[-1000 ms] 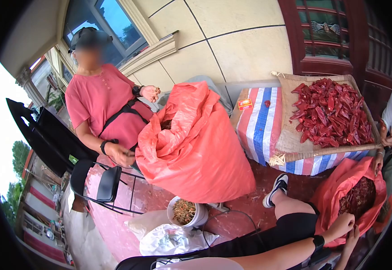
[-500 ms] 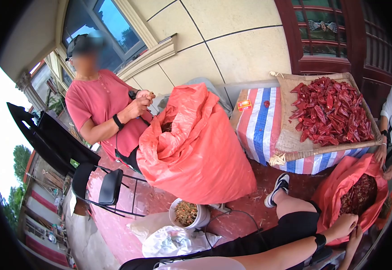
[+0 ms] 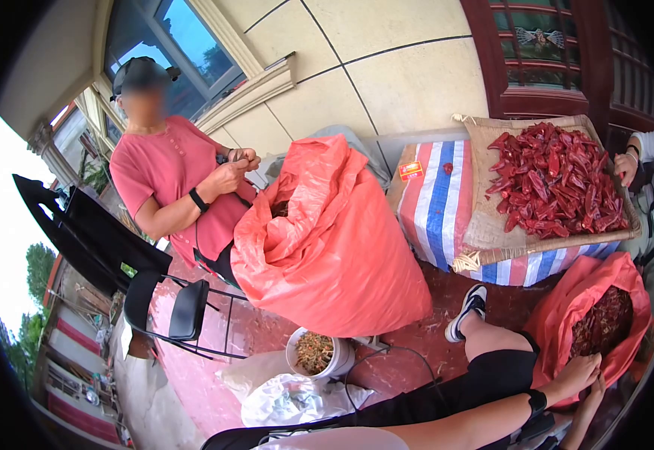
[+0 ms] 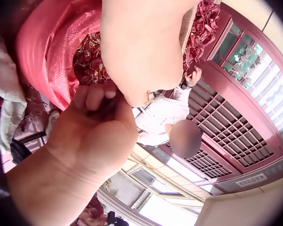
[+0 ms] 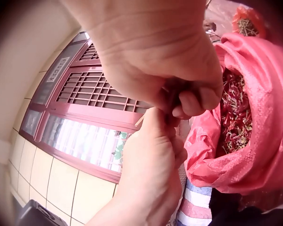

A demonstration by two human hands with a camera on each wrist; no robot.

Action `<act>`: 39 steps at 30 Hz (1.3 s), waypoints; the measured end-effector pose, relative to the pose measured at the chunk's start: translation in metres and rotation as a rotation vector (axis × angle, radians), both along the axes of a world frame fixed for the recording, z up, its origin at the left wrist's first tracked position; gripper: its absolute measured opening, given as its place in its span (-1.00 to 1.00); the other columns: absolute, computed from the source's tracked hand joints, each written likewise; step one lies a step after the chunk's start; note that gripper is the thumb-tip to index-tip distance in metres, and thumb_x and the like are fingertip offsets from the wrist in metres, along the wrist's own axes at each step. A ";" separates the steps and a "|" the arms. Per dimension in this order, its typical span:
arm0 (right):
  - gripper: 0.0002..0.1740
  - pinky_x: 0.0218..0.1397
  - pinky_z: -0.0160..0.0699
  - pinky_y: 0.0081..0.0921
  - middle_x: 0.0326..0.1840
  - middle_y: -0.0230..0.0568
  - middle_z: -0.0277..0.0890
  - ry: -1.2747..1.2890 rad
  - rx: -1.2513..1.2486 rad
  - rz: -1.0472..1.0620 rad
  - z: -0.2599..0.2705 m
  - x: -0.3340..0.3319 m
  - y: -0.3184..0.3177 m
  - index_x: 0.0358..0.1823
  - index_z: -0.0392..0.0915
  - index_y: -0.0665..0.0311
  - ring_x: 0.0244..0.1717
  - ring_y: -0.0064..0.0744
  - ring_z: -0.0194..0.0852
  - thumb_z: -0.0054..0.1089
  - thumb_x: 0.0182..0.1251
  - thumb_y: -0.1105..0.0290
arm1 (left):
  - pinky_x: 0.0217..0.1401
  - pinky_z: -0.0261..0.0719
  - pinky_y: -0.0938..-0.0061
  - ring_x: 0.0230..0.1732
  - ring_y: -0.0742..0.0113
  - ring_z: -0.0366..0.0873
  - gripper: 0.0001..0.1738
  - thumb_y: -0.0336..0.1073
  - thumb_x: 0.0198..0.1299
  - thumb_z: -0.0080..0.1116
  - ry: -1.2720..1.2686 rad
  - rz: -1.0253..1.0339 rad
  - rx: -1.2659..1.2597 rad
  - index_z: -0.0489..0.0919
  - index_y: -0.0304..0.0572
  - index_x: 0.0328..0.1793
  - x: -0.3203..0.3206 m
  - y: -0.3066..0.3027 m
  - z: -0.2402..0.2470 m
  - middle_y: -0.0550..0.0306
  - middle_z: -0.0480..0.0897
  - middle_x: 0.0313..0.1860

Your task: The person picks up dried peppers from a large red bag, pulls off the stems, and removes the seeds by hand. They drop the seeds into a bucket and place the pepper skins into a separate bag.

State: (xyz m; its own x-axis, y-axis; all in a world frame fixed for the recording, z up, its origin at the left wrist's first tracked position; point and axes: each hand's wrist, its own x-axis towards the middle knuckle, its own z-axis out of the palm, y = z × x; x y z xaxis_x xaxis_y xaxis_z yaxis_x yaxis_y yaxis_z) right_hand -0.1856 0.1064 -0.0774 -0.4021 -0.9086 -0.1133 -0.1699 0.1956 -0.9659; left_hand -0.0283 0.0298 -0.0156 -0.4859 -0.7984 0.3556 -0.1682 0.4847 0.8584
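Observation:
My left hand (image 3: 578,373) and right hand (image 3: 591,400) meet at the near edge of an open red woven sack (image 3: 548,322) of dark dried chilies (image 3: 603,322). In the right wrist view, the curled fingers of my right hand (image 5: 165,61) close on a dark reddish dried chili (image 5: 171,100), mostly hidden. Against them my left hand (image 5: 151,160) pinches at the same spot, and a thin pale stalk (image 5: 140,122) sticks out beside it. From the left wrist, the back of my left hand (image 4: 141,52) covers the pinch, with my right hand (image 4: 92,132) below it.
A tray (image 3: 484,225) heaped with red chilies (image 3: 556,180) stands on a striped bundle (image 3: 436,202). Opposite, a person (image 3: 169,165) stands behind a large red sack (image 3: 334,262). A bucket of stalks (image 3: 332,360) and white bag (image 3: 282,405) are on the floor. Another person's hand (image 3: 627,166) is at right.
My hands stay together at the sack's edge. The person opposite has brought both hands together. The person at right has moved a hand from the small sack up to the tray's edge.

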 end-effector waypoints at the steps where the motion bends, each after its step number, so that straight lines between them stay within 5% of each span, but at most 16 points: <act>1: -0.61 -0.18 0.39 -0.57 -0.12 -0.10 0.45 -0.027 -0.004 -0.025 0.001 0.002 0.001 0.08 0.34 0.49 -0.23 -0.40 0.40 -0.06 0.28 0.41 | -0.39 0.38 0.20 -0.41 -0.06 0.49 -0.78 -0.38 0.06 0.05 0.010 -0.003 0.000 0.22 -0.25 -0.35 -0.001 0.000 0.000 -0.08 0.46 -0.51; 10: -0.48 -0.21 0.39 -0.59 -0.04 -0.07 0.43 -0.243 -0.047 -0.216 0.008 0.011 -0.004 0.20 0.28 0.53 -0.20 -0.40 0.38 0.01 0.26 0.37 | -0.33 0.41 0.21 -0.36 -0.01 0.49 -0.88 -0.40 0.00 0.09 0.074 0.018 -0.033 0.39 -0.24 -0.41 -0.005 -0.003 -0.007 -0.01 0.48 -0.48; 26: -0.52 -0.09 0.40 -0.48 -0.03 0.02 0.47 0.009 -0.037 -0.115 0.002 0.004 0.000 0.13 0.35 0.51 -0.11 -0.29 0.41 -0.06 0.29 0.31 | -0.32 0.41 0.21 -0.35 -0.01 0.49 -0.86 -0.37 -0.02 0.09 -0.133 0.012 -0.103 0.40 -0.26 -0.40 -0.002 0.000 -0.004 -0.02 0.48 -0.41; 39: -0.57 0.01 0.39 -0.46 -0.01 0.04 0.48 0.019 -0.054 -0.136 -0.024 -0.008 -0.003 0.11 0.38 0.48 -0.06 -0.27 0.43 -0.11 0.31 0.32 | -0.42 0.40 0.24 -0.45 0.01 0.49 -0.88 -0.41 -0.08 0.08 0.070 0.073 0.066 0.39 -0.25 -0.53 0.002 0.000 0.005 -0.02 0.48 -0.56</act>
